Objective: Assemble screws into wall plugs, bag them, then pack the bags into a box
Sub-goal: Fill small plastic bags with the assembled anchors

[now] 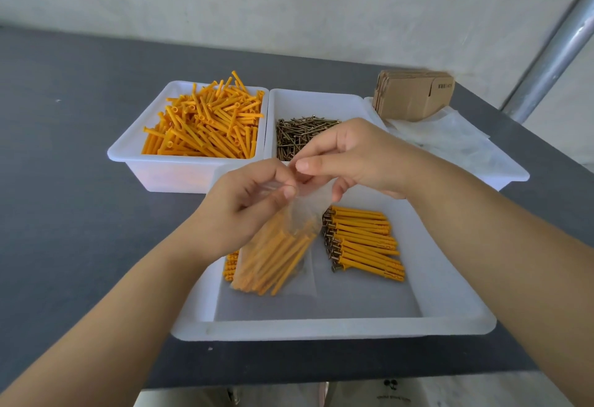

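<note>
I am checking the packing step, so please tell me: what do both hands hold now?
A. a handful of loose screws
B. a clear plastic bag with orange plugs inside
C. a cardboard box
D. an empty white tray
B: the left hand and right hand pinch the top of the clear plastic bag, which holds orange plugs.

Both forearms reach forward; left hand [247,201] and right hand [350,159] meet, fingers pinching.

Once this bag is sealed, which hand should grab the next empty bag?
Probably the right hand: the empty bags lie on its side, behind it. The left hand would have to cross over.
</note>
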Available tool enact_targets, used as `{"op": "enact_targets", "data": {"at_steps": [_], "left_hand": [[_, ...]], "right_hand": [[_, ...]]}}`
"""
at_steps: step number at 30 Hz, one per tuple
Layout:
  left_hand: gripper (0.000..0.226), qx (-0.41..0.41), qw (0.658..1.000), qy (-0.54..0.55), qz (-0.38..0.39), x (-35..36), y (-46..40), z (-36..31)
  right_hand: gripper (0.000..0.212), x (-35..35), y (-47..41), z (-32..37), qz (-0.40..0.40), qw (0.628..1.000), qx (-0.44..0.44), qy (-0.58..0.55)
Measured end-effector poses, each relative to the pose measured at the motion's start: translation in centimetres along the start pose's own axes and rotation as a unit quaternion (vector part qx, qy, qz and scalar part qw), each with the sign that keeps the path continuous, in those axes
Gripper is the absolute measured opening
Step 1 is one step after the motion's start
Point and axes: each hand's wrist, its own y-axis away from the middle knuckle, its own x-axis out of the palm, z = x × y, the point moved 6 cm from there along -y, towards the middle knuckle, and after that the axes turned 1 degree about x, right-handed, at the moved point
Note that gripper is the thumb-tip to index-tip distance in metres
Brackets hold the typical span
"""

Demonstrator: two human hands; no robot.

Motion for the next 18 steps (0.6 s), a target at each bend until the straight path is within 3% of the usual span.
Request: {"op": "enact_targets", "data": {"at_steps": [4, 7, 9, 13, 18], "left_hand": [[0.011, -0.016, 1.000, -0.005, -0.013, -0.1, 0.1, 0.1], [0.009, -0.019, 1.000, -0.016, -0.015, -0.1, 0.0, 0.1], [0.009, -0.022, 0.999, -0.022, -0.017, -0.1, -0.1, 0.3], [0.010, -0.029, 0.999, -0.033, -0.018, -0.2, -0.1, 0.5], [0.013, -0.033, 0.998, -0.046, -0.015, -0.1, -0.1, 0.6]], "right_hand": [[0.011, -2.6, 0.9, -0.1, -0.090, 0.995, -0.004, 0.039], [0.006, -4.9, 1.7, -2.0, -0.177, 0.973, 0.016, 0.150], [0.003, -4.8, 2.2, -4.2, -0.144, 0.945, 0.057, 0.289], [0.031, -2.0, 2.7, -8.8, -0.001, 0.889, 0.139, 0.435], [0.033, -1.3, 2.2, -10.2, -0.001, 0.860, 0.125, 0.494]]}}
